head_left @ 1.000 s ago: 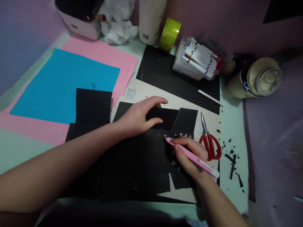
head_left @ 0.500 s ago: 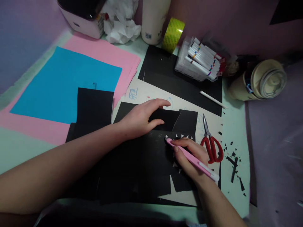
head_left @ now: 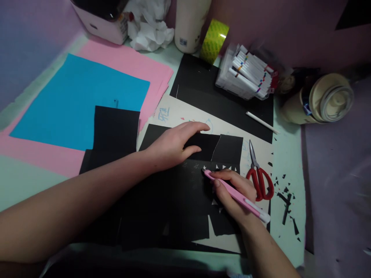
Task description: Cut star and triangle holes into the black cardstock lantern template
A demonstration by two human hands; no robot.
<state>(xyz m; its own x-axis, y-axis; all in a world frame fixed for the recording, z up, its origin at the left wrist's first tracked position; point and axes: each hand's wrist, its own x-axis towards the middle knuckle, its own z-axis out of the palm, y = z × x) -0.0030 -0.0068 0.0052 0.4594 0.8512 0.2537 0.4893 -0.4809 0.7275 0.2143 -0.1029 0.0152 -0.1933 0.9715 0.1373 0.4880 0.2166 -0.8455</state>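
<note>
My right hand (head_left: 236, 193) grips a slim pink craft knife (head_left: 242, 199) like a pen. Its tip touches a black paper sheet (head_left: 171, 197), at a small star-shaped opening where the light layer beneath shows through. Faint drawn stars lie left of the tip, and several small cutouts are to its right. My left hand (head_left: 175, 146) rests on the black paper above the knife, thumb and forefinger apart; its other fingers are mostly hidden. Near my right hand lie red-handled scissors (head_left: 257, 177), blades slightly parted.
Black paper scraps (head_left: 286, 204) are strewn on the right. Blue paper (head_left: 81, 96) over pink sheets (head_left: 121, 56) lies at left. At the back stand a yellow tape roll (head_left: 213, 42), a box of white pens (head_left: 251, 73) and a cup (head_left: 324, 100). One white stick (head_left: 261, 121) lies on black paper.
The whole view has shifted very slightly. Both hands and the knife stay in nearly the same place on the black paper.
</note>
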